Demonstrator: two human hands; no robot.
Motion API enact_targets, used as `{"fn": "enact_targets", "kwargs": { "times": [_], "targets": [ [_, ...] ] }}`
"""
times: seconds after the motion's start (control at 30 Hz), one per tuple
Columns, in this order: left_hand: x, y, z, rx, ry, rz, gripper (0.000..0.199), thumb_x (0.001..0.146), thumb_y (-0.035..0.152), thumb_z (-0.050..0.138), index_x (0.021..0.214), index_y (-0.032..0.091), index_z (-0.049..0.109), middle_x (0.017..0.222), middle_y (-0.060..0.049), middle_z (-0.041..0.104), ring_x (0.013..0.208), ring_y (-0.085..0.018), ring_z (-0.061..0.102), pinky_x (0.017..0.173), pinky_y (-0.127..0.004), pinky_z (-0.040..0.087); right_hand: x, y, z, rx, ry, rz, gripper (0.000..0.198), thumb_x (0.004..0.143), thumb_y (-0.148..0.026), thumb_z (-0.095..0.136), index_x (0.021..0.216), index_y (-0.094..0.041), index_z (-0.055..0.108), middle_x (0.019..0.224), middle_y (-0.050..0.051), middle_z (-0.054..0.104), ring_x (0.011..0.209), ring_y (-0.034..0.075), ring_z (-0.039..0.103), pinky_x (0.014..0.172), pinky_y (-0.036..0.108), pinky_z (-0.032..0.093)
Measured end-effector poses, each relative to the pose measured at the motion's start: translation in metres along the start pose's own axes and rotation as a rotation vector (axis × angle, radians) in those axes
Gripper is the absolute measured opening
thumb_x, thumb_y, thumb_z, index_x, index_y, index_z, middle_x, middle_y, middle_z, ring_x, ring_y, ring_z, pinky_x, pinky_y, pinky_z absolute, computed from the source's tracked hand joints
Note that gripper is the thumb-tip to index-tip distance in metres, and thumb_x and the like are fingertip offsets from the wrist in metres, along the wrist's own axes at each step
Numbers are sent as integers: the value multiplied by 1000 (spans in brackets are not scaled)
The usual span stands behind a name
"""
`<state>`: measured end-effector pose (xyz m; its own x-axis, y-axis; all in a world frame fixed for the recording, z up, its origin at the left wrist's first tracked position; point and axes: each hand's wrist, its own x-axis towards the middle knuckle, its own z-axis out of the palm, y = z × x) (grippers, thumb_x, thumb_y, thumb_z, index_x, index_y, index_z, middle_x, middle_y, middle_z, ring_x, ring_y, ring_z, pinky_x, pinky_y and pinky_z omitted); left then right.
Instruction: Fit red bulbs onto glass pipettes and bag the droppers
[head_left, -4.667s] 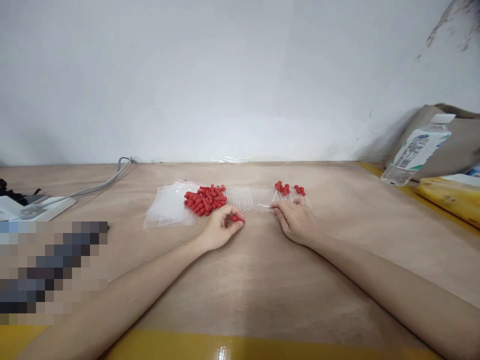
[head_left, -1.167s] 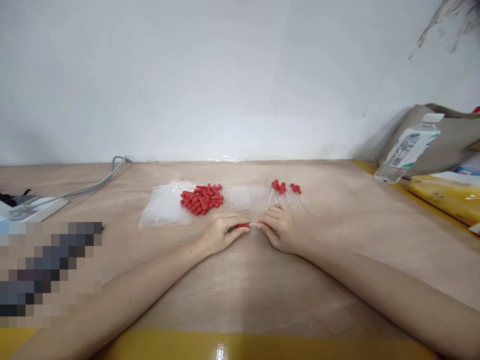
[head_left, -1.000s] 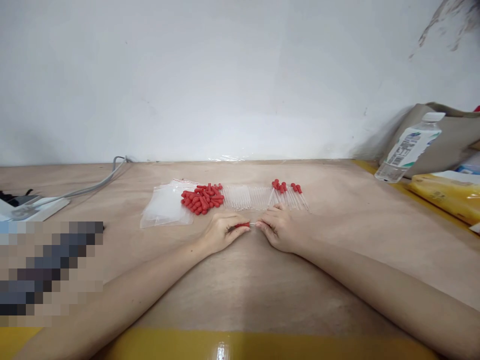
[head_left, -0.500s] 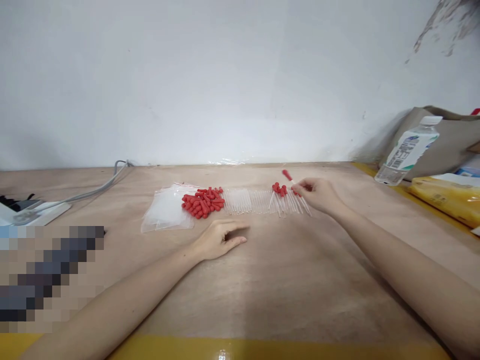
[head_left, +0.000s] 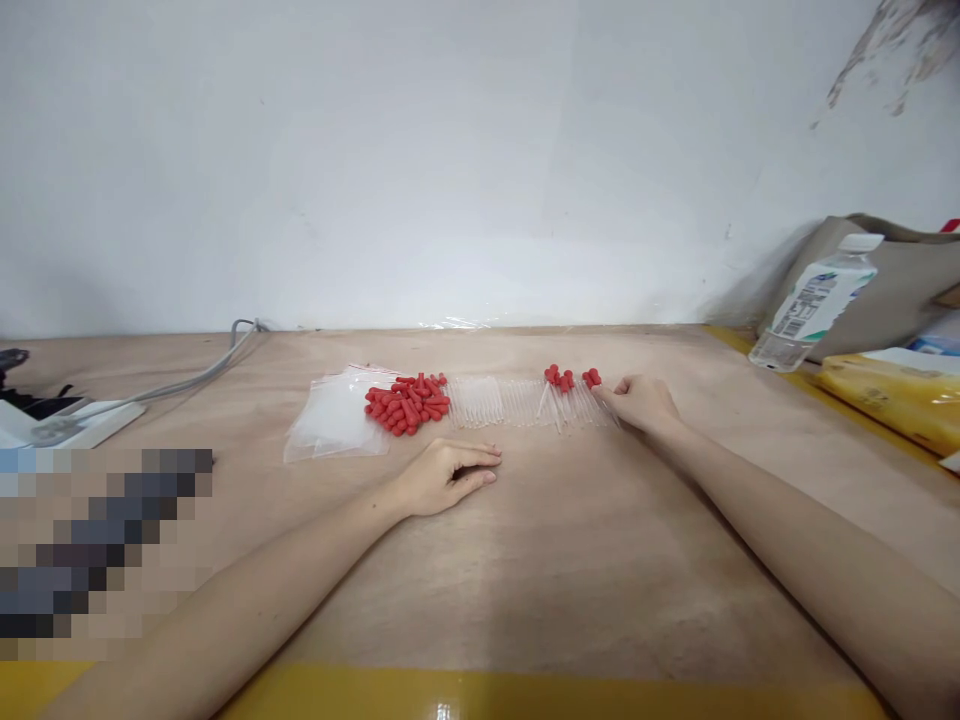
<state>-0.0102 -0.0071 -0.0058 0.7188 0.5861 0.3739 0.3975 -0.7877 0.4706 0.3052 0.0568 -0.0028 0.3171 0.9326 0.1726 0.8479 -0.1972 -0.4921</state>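
Observation:
My left hand [head_left: 442, 478] rests on the table with its fingers stretched out and a gap between thumb and fingers, holding nothing. Beyond it lies a pile of red rubber bulbs [head_left: 407, 405]. A row of thin clear glass tubes [head_left: 487, 402] runs to the right of the pile. At the row's right end, several tubes carry red bulbs on their far ends, making droppers [head_left: 564, 405]. My right hand [head_left: 639, 402] is there, its fingertips closed on the rightmost dropper, beside a red bulb [head_left: 591, 378]. That dropper's tube is partly hidden by the fingers.
Clear zip bags [head_left: 330, 418] lie left of the bulbs. A grey cable [head_left: 202, 376] runs along the table at left. At right stand a plastic bottle [head_left: 816, 305] and a grey bag [head_left: 892, 285], with a yellow package [head_left: 892, 392] in front. A wall closes off the back.
My right hand has lowered the dropper it held tilted above the row; its bulb now lies level with the others. My left hand has barely moved.

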Motion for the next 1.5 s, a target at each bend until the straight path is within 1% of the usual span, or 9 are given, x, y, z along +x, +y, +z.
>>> {"fn": "enact_targets", "kwargs": {
  "times": [0.13, 0.37, 0.73, 1.07, 1.2, 1.3, 1.37, 1.43, 1.5],
  "targets": [
    [0, 0, -1, 4, -2, -7, 28, 83, 26, 53, 108, 18, 63, 109, -9, 64, 105, -18, 58, 92, -33, 46, -4, -3, -2, -13, 33, 7, 32, 66, -51, 53, 65, -20, 57, 71, 5, 62, 67, 19, 55, 51, 26, 34],
    [1, 1, -1, 10, 3, 2, 27, 83, 26, 53, 107, 17, 63, 107, -9, 65, 104, -18, 58, 92, -34, 46, -13, -15, 2, -107, 16, -136, 24, 69, -43, 52, 71, -23, 65, 73, 5, 64, 72, 22, 57, 55, 27, 34],
    [1, 0, 0, -10, 27, 18, 26, 82, 25, 54, 106, 19, 64, 106, -8, 65, 102, -19, 60, 90, -34, 47, -19, -20, 4, -321, 65, -134, 27, 69, -37, 49, 63, -17, 66, 68, 11, 64, 69, 26, 61, 54, 30, 37],
    [2, 1, 0, -2, 29, 16, 26, 82, 25, 54, 105, 18, 64, 104, -8, 66, 101, -18, 60, 89, -33, 47, -17, -22, 3, -234, -34, -36, 26, 67, -38, 49, 68, -18, 65, 71, 11, 64, 69, 27, 60, 55, 31, 38],
    [2, 0, 0, -4, 34, 17, 26, 82, 25, 54, 105, 19, 64, 105, -8, 66, 100, -19, 60, 89, -34, 47, -20, -23, 2, -162, 25, -46, 25, 70, -39, 49, 62, -19, 62, 67, 9, 63, 67, 25, 59, 54, 30, 35],
    [1, 0, 1, 0, 21, 19, 26, 83, 26, 53, 106, 19, 63, 106, -8, 65, 100, -18, 60, 89, -34, 47, -29, -27, 7, -43, 179, -176, 27, 75, -42, 47, 65, -20, 59, 70, 6, 63, 67, 22, 57, 55, 28, 34],
    [1, 1, 1, 19, 26, 30, 24, 83, 26, 52, 103, 19, 64, 104, -8, 66, 98, -18, 60, 87, -33, 47, -37, -30, 14, 58, 255, -355, 26, 78, -41, 46, 69, -19, 56, 73, 6, 62, 67, 19, 56, 57, 27, 36],
    [2, 3, 1, 90, 84, 32, 18, 83, 25, 52, 91, 18, 66, 95, -7, 67, 91, -18, 61, 83, -33, 47, -46, -32, 22, 146, 276, -578, 24, 82, -37, 44, 72, -18, 53, 73, 5, 60, 68, 17, 55, 61, 27, 38],
    [3, 4, -2, 215, 214, -5, 16, 81, 27, 54, 74, 17, 64, 83, -5, 66, 83, -18, 59, 80, -34, 45, -53, -33, 29, 198, 266, -778, 21, 84, -32, 43, 74, -17, 53, 71, 5, 59, 69, 17, 53, 65, 29, 39]
  ]
}}
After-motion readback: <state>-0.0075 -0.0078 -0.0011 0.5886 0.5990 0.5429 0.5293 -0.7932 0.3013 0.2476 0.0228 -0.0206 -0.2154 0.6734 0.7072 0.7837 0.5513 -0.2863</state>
